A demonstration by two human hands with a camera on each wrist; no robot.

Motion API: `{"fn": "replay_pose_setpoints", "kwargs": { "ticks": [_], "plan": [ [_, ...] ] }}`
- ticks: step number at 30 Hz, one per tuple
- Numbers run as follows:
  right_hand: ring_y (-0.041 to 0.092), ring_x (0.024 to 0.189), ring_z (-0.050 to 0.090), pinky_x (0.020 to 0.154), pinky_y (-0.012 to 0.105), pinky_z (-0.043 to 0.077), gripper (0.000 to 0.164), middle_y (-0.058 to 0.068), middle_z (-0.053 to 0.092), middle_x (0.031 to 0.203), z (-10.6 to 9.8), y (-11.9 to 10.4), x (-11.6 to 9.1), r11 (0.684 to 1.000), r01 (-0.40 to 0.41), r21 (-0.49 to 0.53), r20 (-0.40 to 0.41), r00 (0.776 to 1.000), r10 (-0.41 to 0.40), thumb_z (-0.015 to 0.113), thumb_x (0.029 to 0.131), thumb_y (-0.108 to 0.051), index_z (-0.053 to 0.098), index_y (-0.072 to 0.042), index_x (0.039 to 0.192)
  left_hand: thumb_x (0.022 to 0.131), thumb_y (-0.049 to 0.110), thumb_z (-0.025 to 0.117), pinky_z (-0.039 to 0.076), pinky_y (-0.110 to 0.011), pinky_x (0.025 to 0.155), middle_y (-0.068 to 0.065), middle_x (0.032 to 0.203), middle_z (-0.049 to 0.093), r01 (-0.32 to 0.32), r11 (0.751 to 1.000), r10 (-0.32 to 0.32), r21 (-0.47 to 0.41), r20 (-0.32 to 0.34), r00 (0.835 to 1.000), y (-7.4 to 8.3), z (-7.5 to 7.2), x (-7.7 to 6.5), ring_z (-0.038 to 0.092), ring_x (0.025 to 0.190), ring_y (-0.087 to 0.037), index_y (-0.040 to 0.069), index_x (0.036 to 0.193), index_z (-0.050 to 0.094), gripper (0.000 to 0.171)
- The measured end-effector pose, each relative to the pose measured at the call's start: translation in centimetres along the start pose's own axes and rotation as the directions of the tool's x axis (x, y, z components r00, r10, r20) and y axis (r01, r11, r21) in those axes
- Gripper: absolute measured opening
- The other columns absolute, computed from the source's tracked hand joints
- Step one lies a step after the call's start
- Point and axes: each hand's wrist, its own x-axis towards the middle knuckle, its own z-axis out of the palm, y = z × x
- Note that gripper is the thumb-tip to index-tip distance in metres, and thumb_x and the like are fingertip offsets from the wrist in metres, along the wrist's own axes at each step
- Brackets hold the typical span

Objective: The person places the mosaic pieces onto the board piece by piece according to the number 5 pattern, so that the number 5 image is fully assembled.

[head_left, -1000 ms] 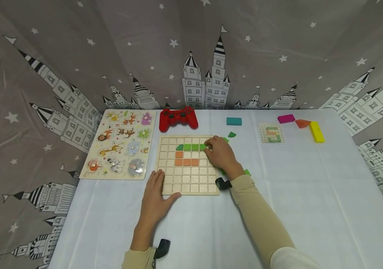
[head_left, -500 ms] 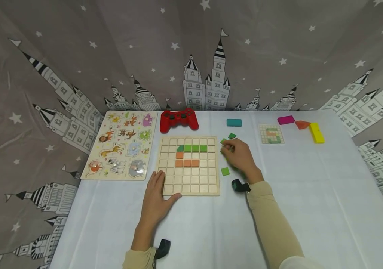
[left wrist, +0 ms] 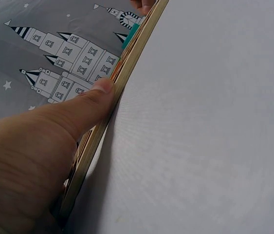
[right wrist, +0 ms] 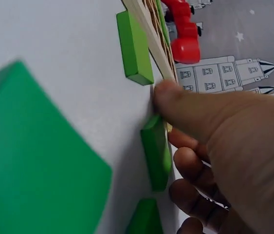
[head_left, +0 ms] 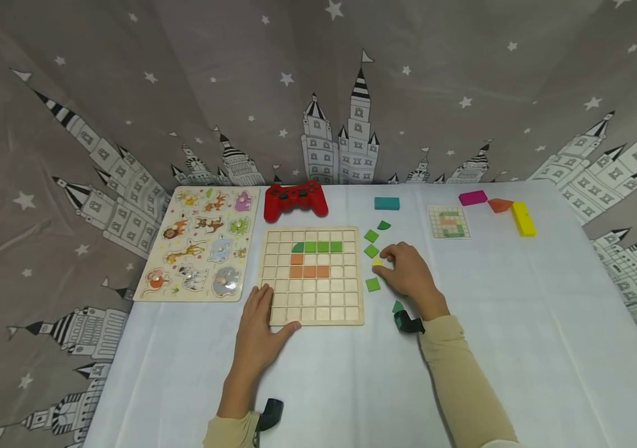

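Note:
A square wooden grid board [head_left: 316,302] lies on the table, bearing a row of green tiles [head_left: 323,247] and several orange tiles [head_left: 310,271]. My left hand [head_left: 259,330] rests at its near left corner, fingers along the left side, thumb [left wrist: 100,92] on the near edge in the left wrist view. Right of the board, my right hand [head_left: 410,274] pinches a small yellow piece [head_left: 377,262] between thumb and forefinger. Close about it lie loose green square tiles [head_left: 372,284], a dark green rounded piece [head_left: 384,225] and a dark green pointed piece [head_left: 398,306].
An animal peg puzzle [head_left: 150,249] lies at left, a red game controller [head_left: 296,200] behind the board. Farther right are a teal block [head_left: 387,203], a small pattern card [head_left: 449,222], and magenta [head_left: 473,198], orange [head_left: 499,205] and yellow [head_left: 523,219] blocks. A grey printed curtain hangs behind.
My right hand has drawn away from the board's green row toward the right and nearer, and now has the yellow piece between its fingertips. The left hand has stayed put.

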Motion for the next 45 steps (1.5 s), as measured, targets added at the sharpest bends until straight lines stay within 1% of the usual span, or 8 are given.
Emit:
{"fn": "replay_pose_setpoints", "kwargs": {
  "ticks": [4,9,15,24,29,32,37,45],
  "plan": [
    [0.029,0.104,0.057,0.096,0.047,0.051,0.033,0.013,0.063,0.115,0.2,0.0,0.0,1.0,-0.008,-0.021,-0.018,1.0,0.008,0.07,0.096,-0.026,0.069,-0.006,0.123,0.08,0.045,0.085,0.022,-0.061,0.126,-0.017,0.166,0.03,-0.008,1.0,0.008,0.002,0.0,1.0,-0.1,0.1,0.0,0.014,0.159,-0.037,0.0,0.158,0.033,0.103],
    [0.031,0.113,0.057,0.105,0.048,0.049,0.038,0.014,0.061,0.122,0.3,-0.1,-0.1,1.0,-0.027,-0.016,-0.022,0.999,0.026,0.071,0.096,-0.028,0.068,-0.007,0.127,0.08,0.046,0.085,0.022,-0.061,0.126,-0.016,0.167,0.03,-0.005,1.0,0.005,0.012,-0.001,1.0,-0.3,0.2,0.1,0.013,0.159,-0.036,0.001,0.158,0.033,0.104],
    [0.029,0.109,0.058,0.101,0.047,0.051,0.036,0.015,0.063,0.118,0.5,-0.4,-0.1,1.0,-0.016,-0.013,-0.031,0.999,0.016,0.073,0.095,-0.026,0.069,-0.003,0.124,0.08,0.046,0.085,0.021,-0.06,0.126,-0.016,0.167,0.029,-0.003,1.0,0.003,0.011,0.003,1.0,-0.3,0.2,0.1,0.013,0.159,-0.036,0.001,0.158,0.033,0.104],
    [0.028,0.108,0.057,0.103,0.045,0.051,0.038,0.014,0.062,0.117,0.9,-0.3,-0.2,0.999,-0.019,-0.047,-0.049,0.999,0.016,0.072,0.096,-0.029,0.068,-0.002,0.122,0.08,0.044,0.086,0.021,-0.061,0.126,-0.015,0.167,0.03,0.007,1.0,-0.007,0.006,0.005,1.0,-0.2,0.1,0.1,0.013,0.159,-0.036,0.002,0.158,0.033,0.103],
    [0.027,0.104,0.056,0.099,0.044,0.052,0.039,0.012,0.061,0.114,0.8,-0.9,-0.6,1.0,-0.004,-0.014,-0.065,0.998,0.003,0.072,0.096,-0.032,0.068,-0.002,0.121,0.08,0.044,0.086,0.021,-0.061,0.126,-0.015,0.167,0.029,0.017,1.0,-0.017,0.005,0.01,1.0,0.0,0.0,0.1,0.012,0.16,-0.035,0.002,0.159,0.033,0.103],
    [0.026,0.103,0.056,0.097,0.043,0.052,0.041,0.012,0.061,0.114,0.9,-1.5,-0.7,1.0,0.019,-0.009,-0.059,0.998,-0.019,0.071,0.097,-0.033,0.068,-0.001,0.122,0.08,0.044,0.086,0.021,-0.061,0.126,-0.015,0.167,0.03,0.019,1.0,-0.019,0.004,0.009,1.0,0.0,0.0,0.1,0.013,0.159,-0.036,0.002,0.158,0.033,0.103],
    [0.024,0.099,0.056,0.091,0.04,0.052,0.039,0.01,0.062,0.109,1.7,-2.8,-0.8,0.994,0.102,-0.026,-0.054,0.993,-0.103,0.072,0.096,-0.033,0.07,-0.001,0.119,0.08,0.044,0.086,0.022,-0.062,0.125,-0.016,0.167,0.03,0.013,1.0,-0.013,0.004,0.007,1.0,0.1,-0.1,0.0,0.014,0.159,-0.037,0.002,0.158,0.034,0.102],
    [0.021,0.093,0.055,0.084,0.037,0.052,0.033,0.007,0.062,0.104,3.4,-5.3,-0.7,0.968,0.247,-0.051,-0.053,0.967,-0.249,0.073,0.095,-0.031,0.072,-0.004,0.114,0.079,0.044,0.086,0.023,-0.061,0.125,-0.016,0.166,0.032,0.003,1.0,-0.003,0.003,-0.014,1.0,-0.1,0.2,0.1,0.016,0.159,-0.037,0.001,0.157,0.036,0.102]
  ]
}}
